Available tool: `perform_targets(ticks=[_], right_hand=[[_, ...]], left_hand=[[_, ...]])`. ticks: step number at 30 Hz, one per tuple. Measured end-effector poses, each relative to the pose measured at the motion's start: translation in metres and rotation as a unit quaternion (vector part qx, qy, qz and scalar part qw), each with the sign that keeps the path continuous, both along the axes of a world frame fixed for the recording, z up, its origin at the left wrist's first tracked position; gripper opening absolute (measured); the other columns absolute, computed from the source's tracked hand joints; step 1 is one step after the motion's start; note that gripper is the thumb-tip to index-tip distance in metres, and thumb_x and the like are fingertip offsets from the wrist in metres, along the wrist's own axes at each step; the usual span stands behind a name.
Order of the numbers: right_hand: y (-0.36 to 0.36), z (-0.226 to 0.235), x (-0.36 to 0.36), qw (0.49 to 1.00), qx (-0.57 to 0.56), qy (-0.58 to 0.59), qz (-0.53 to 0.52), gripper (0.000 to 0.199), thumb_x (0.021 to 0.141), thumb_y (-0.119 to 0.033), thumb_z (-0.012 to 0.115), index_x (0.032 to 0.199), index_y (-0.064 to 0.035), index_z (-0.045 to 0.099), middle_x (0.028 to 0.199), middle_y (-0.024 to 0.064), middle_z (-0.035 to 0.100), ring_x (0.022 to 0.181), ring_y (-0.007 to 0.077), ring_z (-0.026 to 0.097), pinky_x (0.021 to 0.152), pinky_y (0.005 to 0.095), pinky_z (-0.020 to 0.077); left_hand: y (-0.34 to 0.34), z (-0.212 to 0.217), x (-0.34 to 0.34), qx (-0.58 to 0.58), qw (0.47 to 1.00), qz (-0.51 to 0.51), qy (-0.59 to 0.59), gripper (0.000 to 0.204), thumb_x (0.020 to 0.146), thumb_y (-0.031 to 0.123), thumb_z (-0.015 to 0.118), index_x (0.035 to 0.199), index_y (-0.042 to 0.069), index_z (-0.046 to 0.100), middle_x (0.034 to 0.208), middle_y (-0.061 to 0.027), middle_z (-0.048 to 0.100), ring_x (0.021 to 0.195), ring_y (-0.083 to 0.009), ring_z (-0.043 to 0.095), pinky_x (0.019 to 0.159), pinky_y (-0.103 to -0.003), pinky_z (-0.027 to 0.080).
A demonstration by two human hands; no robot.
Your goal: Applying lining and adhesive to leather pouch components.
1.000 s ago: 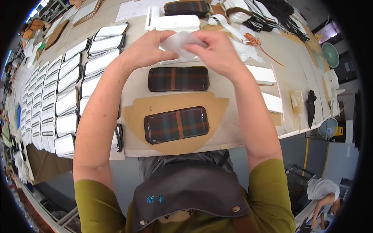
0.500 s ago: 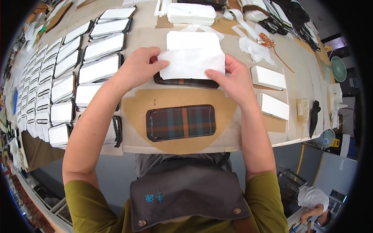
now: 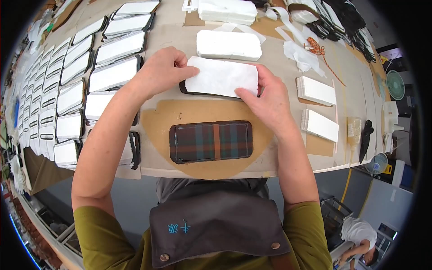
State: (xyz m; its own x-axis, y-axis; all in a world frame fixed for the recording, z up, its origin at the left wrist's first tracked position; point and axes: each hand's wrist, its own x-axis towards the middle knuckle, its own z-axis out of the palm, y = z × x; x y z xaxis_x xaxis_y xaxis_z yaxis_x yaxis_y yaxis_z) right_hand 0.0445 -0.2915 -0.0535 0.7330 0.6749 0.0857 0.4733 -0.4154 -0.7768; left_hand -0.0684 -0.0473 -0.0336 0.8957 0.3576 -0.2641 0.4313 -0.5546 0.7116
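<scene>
Both hands press a white pad (image 3: 222, 77) down onto a dark panel (image 3: 186, 90) lying on the table (image 3: 288, 157). The pad is a soft-looking rectangle with rounded corners and a slightly fuzzy, uneven surface; it covers nearly all of the panel, so only a thin dark rim shows along the pad's near edge and at its left end. The left hand (image 3: 162, 72) rests at the pad's left end, fingers curled and narrow, thumb laid along the pad's top left corner. The right hand (image 3: 265, 96) sits at the pad's right end, fingers close together, thumb flat on the pad's near right corner. Neither hand lifts the pad; both pin it flat.

Just nearer the person, a plaid panel (image 3: 210, 141) of green, blue and orange checks lies bare on a tan cardboard sheet (image 3: 159, 123), apart from the hands. Beyond the pad, another white pad (image 3: 228, 45) lies loose on the table, and a stack of the same pads (image 3: 227, 11) sits farther back. To the left, rows of white-faced panels with dark edges (image 3: 112, 74) run along the table. To the right lie two small white blocks (image 3: 316, 90), one behind the other.
</scene>
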Motion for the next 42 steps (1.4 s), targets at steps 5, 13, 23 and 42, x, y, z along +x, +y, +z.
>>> perform_targets(ticks=[5, 13, 23, 42], right_hand=[[0.001, -0.003, 0.001, 1.000, -0.020, -0.016, 0.006, 0.045, 0.078, -0.018, 0.078, 0.120, -0.0077, 0.067, 0.087, 0.0095, 0.071, 0.082, 0.0278, 0.061, 0.090, 0.0390, 0.0459], [0.002, 0.001, 0.000, 0.999, -0.047, -0.013, 0.012, 0.045, 0.079, -0.019, 0.076, 0.121, -0.0078, 0.066, 0.085, 0.0097, 0.069, 0.083, 0.0276, 0.061, 0.092, 0.0394, 0.0446], [0.001, 0.008, -0.003, 0.983, -0.021, -0.183, -0.023, 0.050, 0.076, -0.017, 0.080, 0.124, -0.0096, 0.066, 0.113, 0.0115, 0.067, 0.111, 0.0328, 0.060, 0.096, 0.0432, 0.0468], [0.045, 0.004, -0.019, 0.965, -0.053, -0.209, 0.147, 0.024, 0.086, -0.017, 0.077, 0.107, -0.0080, 0.076, 0.101, 0.0062, 0.067, 0.097, 0.0270, 0.064, 0.093, 0.0416, 0.0456]], left_hand=[[-0.002, -0.008, 0.000, 0.045, 0.998, -0.016, -0.028, 0.035, 0.086, 0.029, 0.080, 0.077, 0.003, 0.058, 0.089, -0.0041, 0.055, 0.079, -0.0140, 0.051, 0.071, -0.030, 0.046], [-0.009, -0.005, -0.001, 0.111, 0.993, -0.018, -0.026, 0.033, 0.086, 0.028, 0.079, 0.076, 0.003, 0.059, 0.092, -0.0063, 0.057, 0.080, -0.0170, 0.054, 0.073, -0.032, 0.048], [-0.012, -0.006, -0.004, 0.136, 0.989, -0.019, -0.046, 0.029, 0.083, 0.028, 0.078, 0.074, 0.004, 0.062, 0.095, -0.0098, 0.059, 0.083, -0.0243, 0.062, 0.076, -0.037, 0.051], [0.000, -0.005, -0.011, 0.157, 0.987, 0.000, -0.046, 0.023, 0.085, 0.027, 0.077, 0.087, 0.006, 0.068, 0.109, -0.0109, 0.063, 0.089, -0.0260, 0.066, 0.080, -0.040, 0.052]])
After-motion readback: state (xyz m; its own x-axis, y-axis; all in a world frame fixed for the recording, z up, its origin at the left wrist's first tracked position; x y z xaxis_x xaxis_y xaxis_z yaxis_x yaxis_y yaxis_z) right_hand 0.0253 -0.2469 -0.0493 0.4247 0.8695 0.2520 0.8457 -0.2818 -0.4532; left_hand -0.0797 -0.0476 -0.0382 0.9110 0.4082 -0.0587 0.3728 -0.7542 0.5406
